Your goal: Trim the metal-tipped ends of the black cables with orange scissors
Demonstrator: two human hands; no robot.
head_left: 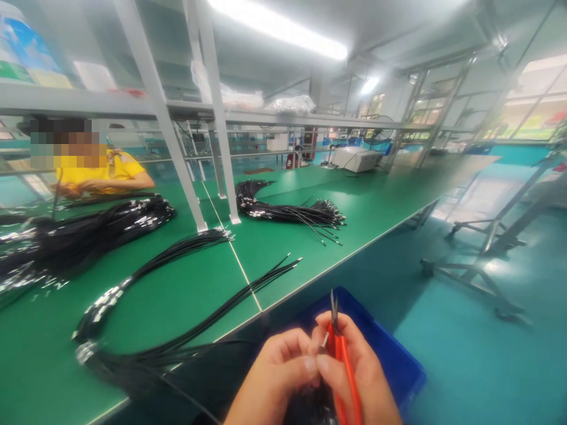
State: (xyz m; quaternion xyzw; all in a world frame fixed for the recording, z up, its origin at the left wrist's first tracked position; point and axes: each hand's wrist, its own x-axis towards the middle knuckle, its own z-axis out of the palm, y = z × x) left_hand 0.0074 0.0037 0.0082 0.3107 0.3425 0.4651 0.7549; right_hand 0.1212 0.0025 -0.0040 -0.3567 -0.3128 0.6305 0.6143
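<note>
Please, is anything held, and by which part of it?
The right hand holds the red-handled tool by the handles, near the pivot. The left hand pinches a small piece; which part cannot be told.

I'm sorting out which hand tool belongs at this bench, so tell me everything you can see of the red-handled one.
The red-handled tool is held in the right hand, near the fingertips of the left hand. It has two slim, pointed, dark metal jaws, aimed up and away from the person and slightly parted at the tips. The two orange-red handles look plastic-coated and slope down toward the person. Fingers hide part of it. Behind it is a blue bin.
</note>
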